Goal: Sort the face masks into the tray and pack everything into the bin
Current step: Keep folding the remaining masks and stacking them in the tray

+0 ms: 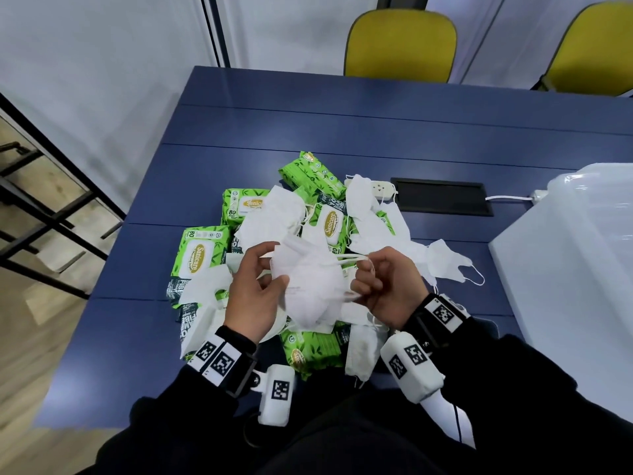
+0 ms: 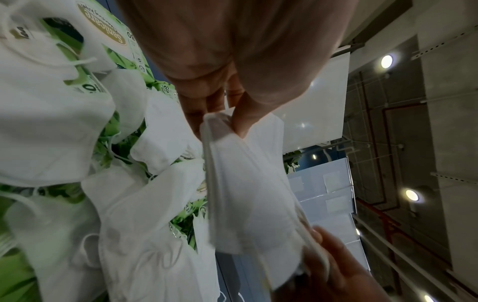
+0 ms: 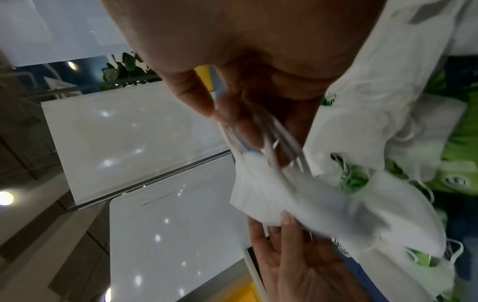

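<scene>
Above the pile of masks and green wipe packs (image 1: 202,255) on the blue worktop (image 1: 376,132), a white face mask (image 1: 310,286) hangs between the hands, left hand (image 1: 255,289) pinching its edge, right hand (image 1: 390,286) gripping its ear loops.

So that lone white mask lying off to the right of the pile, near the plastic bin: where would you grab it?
Pinch the folded mask by its flat white body, coming straight down from above. It lies flat on the blue table, apart from the heap of masks and green wipe packs, so nothing blocks a top approach. Its thin ear loop trails toward the bin and would likely slip or tangle.
</scene>
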A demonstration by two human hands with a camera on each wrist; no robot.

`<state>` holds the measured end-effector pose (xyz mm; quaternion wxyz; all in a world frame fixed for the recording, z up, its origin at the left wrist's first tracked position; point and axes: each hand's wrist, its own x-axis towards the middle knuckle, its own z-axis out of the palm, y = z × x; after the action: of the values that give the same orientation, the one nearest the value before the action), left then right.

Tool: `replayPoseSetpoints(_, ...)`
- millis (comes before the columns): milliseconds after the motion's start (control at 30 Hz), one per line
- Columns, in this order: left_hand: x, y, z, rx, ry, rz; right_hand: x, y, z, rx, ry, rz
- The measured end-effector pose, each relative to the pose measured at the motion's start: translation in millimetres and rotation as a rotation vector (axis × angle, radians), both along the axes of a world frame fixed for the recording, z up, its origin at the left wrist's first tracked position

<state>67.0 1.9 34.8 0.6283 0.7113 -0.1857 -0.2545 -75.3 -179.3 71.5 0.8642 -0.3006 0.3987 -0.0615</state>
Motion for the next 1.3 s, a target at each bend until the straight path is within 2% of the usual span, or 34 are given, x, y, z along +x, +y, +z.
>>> replayPoseSetpoints(67,-2.7,-2.6,2.1,-0.025,0.021,-0.024,2.1,3.6,2.1,-0.095,0.023,0.088)
replayPoseSetpoints(167,-4.3,-4.8,0.7,-0.025,0.066,0.007,6.0,0.8,0.4,-0.425,0.064,0.318)
replayPoseSetpoints(233,-4.0,-8.4,-0.3,-0.06,0.173,0.073,9.2,0.3,-0.4,-0.585,0.112,0.414)
replayPoseSetpoints(333,-5.0,-16.3,-0.3,-0.151,0.395,0.148,11.1,5.5,-5.3,-0.652,0.143,0.498)
replayPoseSetpoints(400,-10.6,-21.4,-0.4,-0.169,0.466,0.129,12.5,12.6,-7.0,-0.705,0.134,0.569)
replayPoseSetpoints(567,-21.7,-24.9,-0.9,-0.089,0.401,0.034,17.2,16.4,-9.1,-0.742,0.087,0.596)
replayPoseSetpoints(667,-9.9,-19.8,0.6,-0.088,0.316,0.003,14.0,-2.3,-19.2,-1.05,0.162,0.541)
replayPoseSetpoints(700,-5.6,-17.3,1.4,-0.086,0.293,-0.003,11.9,-10.5,-22.2,-1.097,0.206,0.5)
replayPoseSetpoints(767,1.1,-13.7,2.5,-0.086,0.263,-0.01,8.9,-21.8,-23.1,-1.078,0.206,0.454)
replayPoseSetpoints(867,7.5,-12.2,7.1,-0.104,0.232,-0.062,8.7,-21.8,-8.7,-0.87,0.061,0.416)
replayPoseSetpoints(967,10.4,-14.7,17.6,-0.136,0.179,-0.187,17.1,-26.4,1.9,-0.763,0.173,0.243)
replayPoseSetpoints(1000,10.6,-15.9,22.3,-0.154,0.157,-0.236,21.3,-28.9,3.4,-0.741,0.191,0.235)
replayPoseSetpoints(1033,10.3,-17.2,27.1,-0.167,0.128,-0.293,26.4,-29.8,3.6,-0.697,0.183,0.274)
replayPoseSetpoints(1167,11.2,-21.5,36.5,-0.131,-0.004,-0.476,41.2,-12.3,-1.7,-0.55,0.048,0.637)
replayPoseSetpoints(1233,14.0,-21.9,36.9,-0.1,-0.054,-0.426,41.0,-6.8,-8.4,-0.482,0.017,0.627)
replayPoseSetpoints(1300,18.3,-19.1,31.8,-0.092,0.012,-0.26,39.5,-9.5,-13.1,-0.456,0.037,0.475)
